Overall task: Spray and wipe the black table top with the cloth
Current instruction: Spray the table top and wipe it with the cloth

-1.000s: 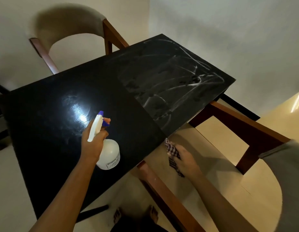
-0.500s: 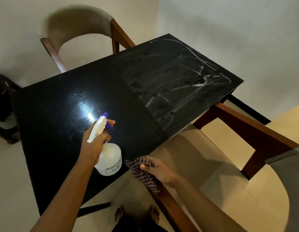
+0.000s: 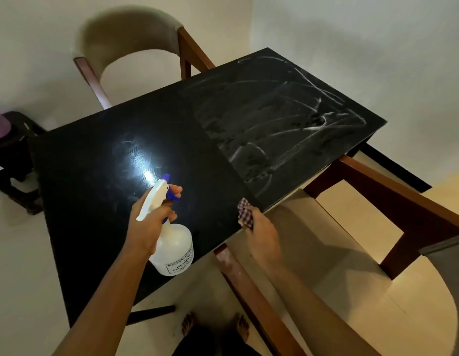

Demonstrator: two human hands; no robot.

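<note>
Black table top [image 3: 94, 196] fills the middle of the view. Its right half carries pale wipe streaks [image 3: 287, 119], and its left half is dark under a bright glare [image 3: 143, 163]. The right hand [image 3: 261, 235], clamped on the bunched checked cloth [image 3: 245, 213], has come up within the last second from over the seat of the right-hand chair [image 3: 339, 253]. It is now at the middle of the table's long near edge, right where the streaked half ends. The left hand [image 3: 148, 222] stays wrapped round the neck of the white spray bottle [image 3: 173, 245], with a finger on the blue trigger and the nozzle aimed over the left half. That suggests the left half is being sprayed and the cloth is about to start wiping it.

Most of the cloth is hidden under the fingers, and I cannot tell whether it touches the top yet. No mist can be made out, and the glare masks any wetness. The bottle's label is too small to read fully.
</note>
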